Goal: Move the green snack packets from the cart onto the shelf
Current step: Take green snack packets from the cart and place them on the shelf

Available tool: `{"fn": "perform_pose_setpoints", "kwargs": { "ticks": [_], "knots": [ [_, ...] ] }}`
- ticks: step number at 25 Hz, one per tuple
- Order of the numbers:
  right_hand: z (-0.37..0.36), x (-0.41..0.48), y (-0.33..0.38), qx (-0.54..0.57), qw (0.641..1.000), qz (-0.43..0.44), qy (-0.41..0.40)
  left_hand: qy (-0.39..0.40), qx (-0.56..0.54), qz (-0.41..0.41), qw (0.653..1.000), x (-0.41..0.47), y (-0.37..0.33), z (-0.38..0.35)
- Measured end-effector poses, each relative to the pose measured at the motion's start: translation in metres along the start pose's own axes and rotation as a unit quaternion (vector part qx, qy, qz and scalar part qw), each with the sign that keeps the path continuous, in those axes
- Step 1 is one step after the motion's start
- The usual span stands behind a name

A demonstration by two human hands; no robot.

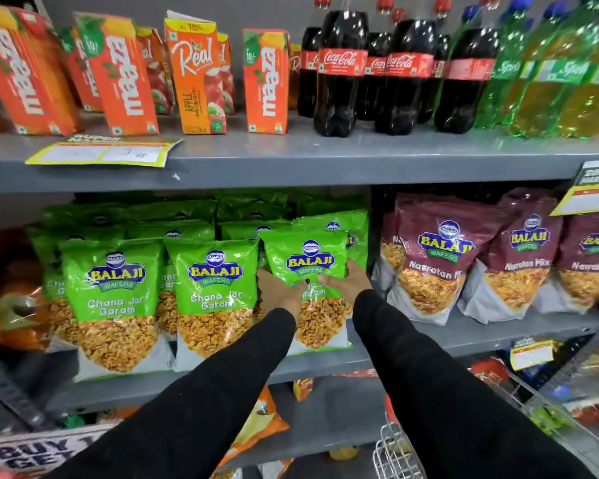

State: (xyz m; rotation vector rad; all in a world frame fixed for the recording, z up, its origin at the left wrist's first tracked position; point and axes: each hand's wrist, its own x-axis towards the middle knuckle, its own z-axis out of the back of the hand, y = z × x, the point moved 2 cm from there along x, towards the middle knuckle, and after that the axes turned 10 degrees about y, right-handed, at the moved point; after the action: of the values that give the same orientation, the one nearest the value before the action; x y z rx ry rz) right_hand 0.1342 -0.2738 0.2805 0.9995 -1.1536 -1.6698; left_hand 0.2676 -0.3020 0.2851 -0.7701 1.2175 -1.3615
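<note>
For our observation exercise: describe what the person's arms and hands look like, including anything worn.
Both arms wear long, plain black sleeves reaching the wrists, with no visible logo or markings. The left hand and right hand are bare: no gloves, and no rings or watch can be seen.

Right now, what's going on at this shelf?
A person in black sleeves is stocking the grey metal middle shelf. The left hand and the right hand both grip one green plastic Balaji Chana Jor Garam snack packet, standing it upright at the right end of a row of matching green packets. Maroon Navratan Mix pouches sit just to its right. The rim of a wire cart shows at the bottom; its contents are out of view.
</note>
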Motion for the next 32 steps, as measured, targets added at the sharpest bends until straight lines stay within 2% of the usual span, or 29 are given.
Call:
{"fn": "perform_pose_setpoints", "kwargs": {
  "ticks": [3, 6, 9, 12, 14, 16, 20, 22, 23, 25, 27, 30, 32],
  "knots": [
    [0.025, -0.012, -0.008, 0.037, 0.999, 0.003, -0.031, -0.046, 0.092, -0.038, 0.994, -0.018, -0.001, -0.020],
    [0.073, -0.033, -0.041, 0.060, 0.994, -0.019, -0.086, -0.051, 0.150, -0.140, 0.977, -0.048, 0.003, -0.062],
    [0.129, -0.074, -0.089, 0.062, 0.987, -0.073, -0.132, 0.059, 0.175, -0.220, 0.958, -0.079, 0.018, -0.135],
    [0.179, -0.114, -0.157, 0.085, 0.970, -0.128, -0.190, 0.170, 0.181, -0.245, 0.937, -0.104, 0.041, -0.210],
    [0.218, -0.149, -0.223, 0.114, 0.951, -0.167, -0.236, 0.280, 0.185, -0.220, 0.916, -0.127, 0.066, -0.272],
    [0.241, -0.183, -0.285, 0.154, 0.919, -0.242, -0.272, 0.381, 0.212, -0.181, 0.881, -0.146, 0.101, -0.324],
    [0.255, -0.250, -0.408, 0.231, 0.849, -0.361, -0.308, 0.519, 0.340, -0.015, 0.784, -0.162, 0.210, -0.410],
    [0.249, -0.274, -0.464, 0.274, 0.807, -0.408, -0.329, 0.543, 0.396, 0.053, 0.738, -0.164, 0.267, -0.436],
    [0.246, -0.285, -0.486, 0.268, 0.788, -0.439, -0.339, 0.546, 0.409, 0.072, 0.727, -0.165, 0.291, -0.444],
    [0.235, -0.310, -0.528, 0.193, 0.757, -0.515, -0.353, 0.549, 0.425, 0.100, 0.712, -0.170, 0.332, -0.455],
    [0.224, -0.328, -0.556, 0.167, 0.735, -0.557, -0.350, 0.555, 0.450, 0.129, 0.687, -0.178, 0.363, -0.464],
    [0.203, -0.336, -0.588, 0.246, 0.720, -0.543, -0.355, 0.567, 0.467, 0.126, 0.667, -0.190, 0.388, -0.471],
    [0.190, -0.337, -0.603, 0.307, 0.704, -0.524, -0.368, 0.549, 0.478, 0.105, 0.677, -0.192, 0.401, -0.473]
  ]
}}
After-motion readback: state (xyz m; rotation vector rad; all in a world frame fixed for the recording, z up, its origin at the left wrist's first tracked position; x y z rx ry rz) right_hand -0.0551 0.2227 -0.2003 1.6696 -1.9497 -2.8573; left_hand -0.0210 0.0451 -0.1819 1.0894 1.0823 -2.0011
